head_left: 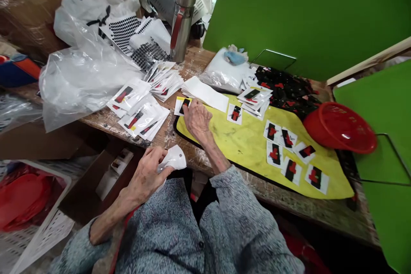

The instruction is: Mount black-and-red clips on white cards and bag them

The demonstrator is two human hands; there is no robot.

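Observation:
My left hand (pixel 149 167), closed, pinches a small white plastic bag (pixel 175 158) with a dark round dot near its corner, just off the table's front edge. My right hand (pixel 197 117) is curled over a small white card (pixel 177 107) with a black piece on it, at the left end of the yellow mat (pixel 221 137); its fingertips are partly hidden. Beside that hand lies another card (pixel 234 114) bearing a black and red piece. A stack of blank white sheets (pixel 205 93) rests behind it. Further right, several cards (pixel 274 153) with black and red pieces are spread out.
Filled packets (pixel 141 115) lie in piles on the left. Behind them stand a crumpled clear bag (pixel 86 68) and a steel thermos (pixel 184 17). A heap of black and red pieces (pixel 285 90) and a red bowl (pixel 340 128) sit on the right, before green panels (pixel 305 13).

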